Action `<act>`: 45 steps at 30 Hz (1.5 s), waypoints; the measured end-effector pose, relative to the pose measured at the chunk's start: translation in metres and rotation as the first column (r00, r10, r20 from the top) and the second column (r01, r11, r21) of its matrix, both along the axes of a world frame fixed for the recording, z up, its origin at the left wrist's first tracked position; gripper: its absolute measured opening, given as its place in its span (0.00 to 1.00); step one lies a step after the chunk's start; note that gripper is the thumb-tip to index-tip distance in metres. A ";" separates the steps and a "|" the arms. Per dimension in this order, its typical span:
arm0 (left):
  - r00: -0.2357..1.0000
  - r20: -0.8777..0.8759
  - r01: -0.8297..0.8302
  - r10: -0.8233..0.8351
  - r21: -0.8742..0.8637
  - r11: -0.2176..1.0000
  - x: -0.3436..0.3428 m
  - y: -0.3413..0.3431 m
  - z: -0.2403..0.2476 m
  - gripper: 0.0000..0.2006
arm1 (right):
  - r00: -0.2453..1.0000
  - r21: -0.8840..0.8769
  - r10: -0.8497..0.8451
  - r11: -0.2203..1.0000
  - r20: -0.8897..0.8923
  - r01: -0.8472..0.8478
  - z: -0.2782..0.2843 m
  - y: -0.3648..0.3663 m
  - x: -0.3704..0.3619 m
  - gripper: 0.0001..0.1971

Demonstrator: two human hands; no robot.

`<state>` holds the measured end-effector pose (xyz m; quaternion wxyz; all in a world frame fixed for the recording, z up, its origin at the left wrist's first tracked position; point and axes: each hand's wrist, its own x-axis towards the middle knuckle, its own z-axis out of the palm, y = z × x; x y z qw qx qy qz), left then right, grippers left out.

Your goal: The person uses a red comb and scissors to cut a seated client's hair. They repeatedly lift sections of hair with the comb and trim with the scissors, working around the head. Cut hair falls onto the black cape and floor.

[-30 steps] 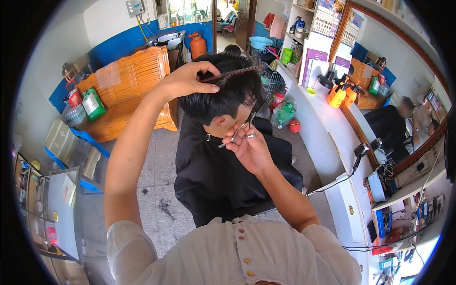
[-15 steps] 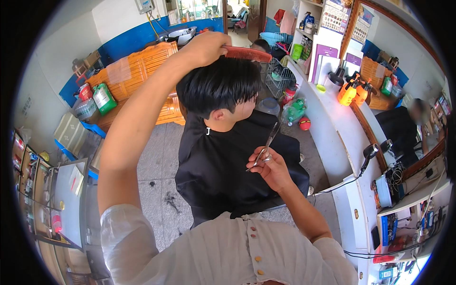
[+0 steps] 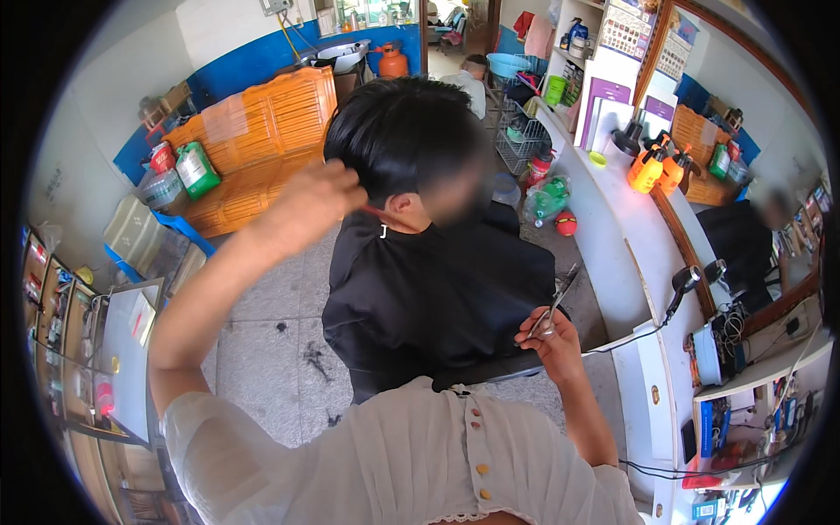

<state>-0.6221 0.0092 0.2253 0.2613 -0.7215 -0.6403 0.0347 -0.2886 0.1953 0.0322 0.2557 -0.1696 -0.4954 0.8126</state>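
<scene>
Clock directions are taken from the middle of the view. Toward 9 o'clock a cabinet [image 3: 54, 306] holds small goods on its shelves, too small to name. Between 9 and 10, a clear tub [image 3: 164, 189], a red bag [image 3: 162, 157] and a green-and-white bag [image 3: 198, 171] sit together at the near end of the wooden bench [image 3: 289, 114]; what the bags hold is hidden. An orange cylinder [image 3: 393, 62] stands at 12. At 1 o'clock come a blue basin [image 3: 507, 65] and, below it, a wire basket [image 3: 514, 147] with contents I cannot make out. At 2, a clear bag [image 3: 549, 201] on the floor has green bottles inside; farther out, two spray bottles [image 3: 646, 170] stand on the white bench [image 3: 643, 232]. Between 3 and 4 is a pale blue bin [image 3: 707, 354], its contents unclear.

The left hand [image 3: 322, 199], at 10, is curled closed on a red comb [image 3: 378, 212], which points toward the neck below the ear. The hair [image 3: 394, 127] lies at 12, above the black cape [image 3: 437, 297]. The right hand [image 3: 556, 339], at 4, is half closed, fingers around the scissors [image 3: 565, 290], whose blades point to 1 o'clock, well apart from the hair.
</scene>
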 end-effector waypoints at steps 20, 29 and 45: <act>0.998 0.040 0.029 -0.039 0.240 0.970 -0.028 0.125 0.079 0.05 | 0.939 -0.658 -0.308 0.677 0.153 0.329 -0.072 -0.033 -0.021 0.21; 0.896 0.444 0.109 -0.010 -0.198 0.974 -0.079 0.079 0.094 0.01 | 0.928 -0.575 -0.314 0.730 0.200 0.371 -0.068 -0.032 -0.006 0.18; 0.897 0.377 0.254 -0.231 -0.011 0.967 -0.051 0.085 0.100 0.04 | 0.962 -0.265 -0.209 0.931 0.174 0.250 -0.032 0.004 -0.016 0.09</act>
